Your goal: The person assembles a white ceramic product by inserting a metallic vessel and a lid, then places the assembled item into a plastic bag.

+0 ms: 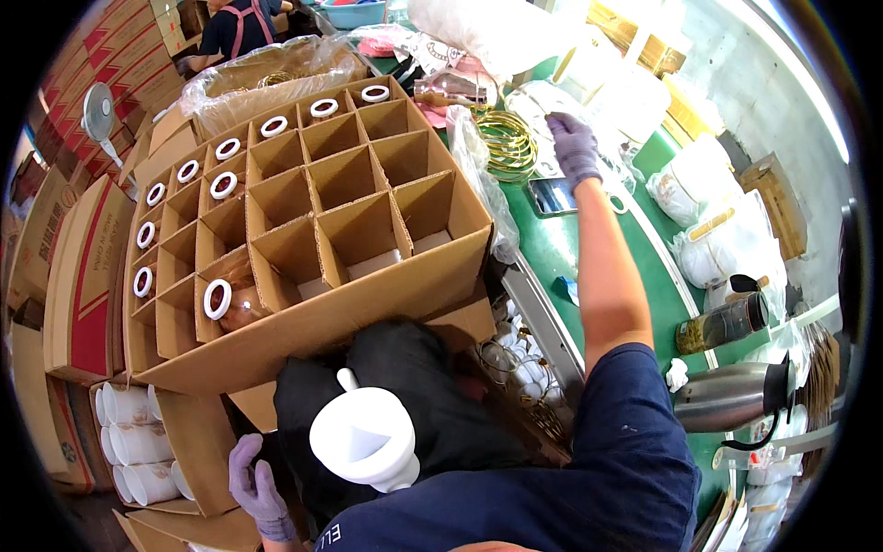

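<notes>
My right hand (575, 150), in a grey-purple glove, reaches out over the green bench beside a coil of gold-coloured rings (508, 147). Its fingers are closed together; whatever they hold is too small or hidden to make out. A phone (552, 196) lies just below that wrist. Low on the left, my gloved left hand (260, 488) is raised with thumb and fingers apart, holding nothing. It is beside an opened carton of white cups (143, 446). On my dark-clad lap rests a white funnel-shaped piece with a small knob or handle (359, 437), touched by neither hand.
A divided cardboard box (303, 322) stands ahead, several cells holding glass vessels with white rings (218, 299). Along the bench (543, 248) are a steel jug (731, 397), a dark-lidded jar (722, 324) and white bags (713, 248). Another person (230, 28) is at the far left.
</notes>
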Demonstrator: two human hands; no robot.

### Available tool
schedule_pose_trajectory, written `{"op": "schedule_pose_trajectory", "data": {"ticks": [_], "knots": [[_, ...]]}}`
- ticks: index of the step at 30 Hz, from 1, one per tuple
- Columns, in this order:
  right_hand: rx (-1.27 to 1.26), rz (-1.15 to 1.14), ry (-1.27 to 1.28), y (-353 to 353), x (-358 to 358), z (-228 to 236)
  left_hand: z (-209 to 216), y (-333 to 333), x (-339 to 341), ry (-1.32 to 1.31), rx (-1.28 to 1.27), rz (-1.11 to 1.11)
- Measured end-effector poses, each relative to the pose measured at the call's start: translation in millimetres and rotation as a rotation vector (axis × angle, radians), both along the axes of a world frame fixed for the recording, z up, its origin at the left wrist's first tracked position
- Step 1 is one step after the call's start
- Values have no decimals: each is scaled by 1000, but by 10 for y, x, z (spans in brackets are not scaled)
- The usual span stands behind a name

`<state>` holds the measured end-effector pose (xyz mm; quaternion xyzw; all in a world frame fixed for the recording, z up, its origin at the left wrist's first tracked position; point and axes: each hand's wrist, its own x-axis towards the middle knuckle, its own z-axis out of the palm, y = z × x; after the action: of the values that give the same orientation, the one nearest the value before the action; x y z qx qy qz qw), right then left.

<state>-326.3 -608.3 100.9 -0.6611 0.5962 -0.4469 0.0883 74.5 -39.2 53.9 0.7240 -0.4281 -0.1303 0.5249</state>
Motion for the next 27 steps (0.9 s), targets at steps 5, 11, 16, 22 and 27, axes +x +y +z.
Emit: {"op": "schedule_pose_trajectory", "data": {"ticks": [5,11,16,22,27], "knots": [[-185,-1,-32,331,61,523,-118,-26,167,-69,-113,-78],[-296,1259,380,3056,1265,464,314,-651,13,-132,-320,-276],[7,1457,174,3844,1441,-302,105,-410,182,-210,-58,-772],[-29,1259,170,4055,1340,-359,-273,20,-158,-77,-20,-631],[146,1139,62,4025,1317,-507,-228,-136,-202,137,90,-537]]}}
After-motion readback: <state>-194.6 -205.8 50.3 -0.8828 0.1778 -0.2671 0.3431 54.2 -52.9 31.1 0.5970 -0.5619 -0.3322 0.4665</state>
